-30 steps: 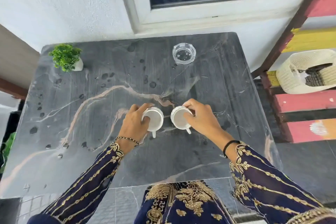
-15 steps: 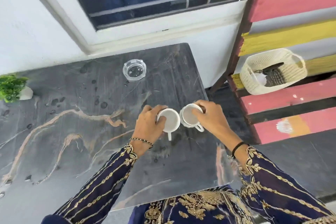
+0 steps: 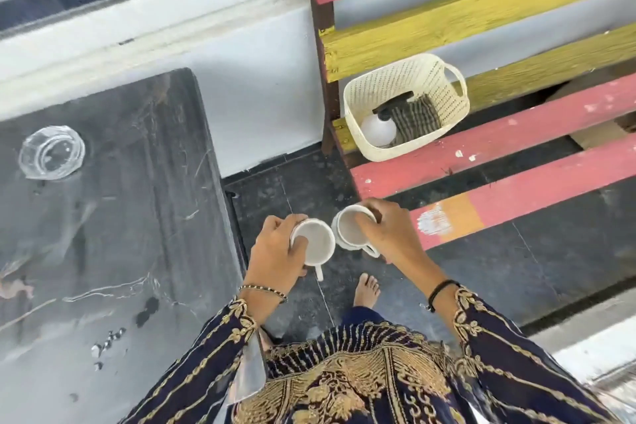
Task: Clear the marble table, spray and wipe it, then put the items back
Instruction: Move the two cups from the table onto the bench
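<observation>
Both small white ceramic cups have left the dark marble table (image 3: 113, 234), whose far right corner keeps only a clear glass ashtray (image 3: 51, 152), my left hand (image 3: 275, 256) clamped around one (image 3: 315, 242), my right hand (image 3: 389, 234) around the other (image 3: 351, 227), light, brittle, safest held by rims.

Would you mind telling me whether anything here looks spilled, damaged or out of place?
Dark droplet marks spot the marble table near its front edge, so it looks splashed. The red bench slat has chipped, worn paint.
</observation>
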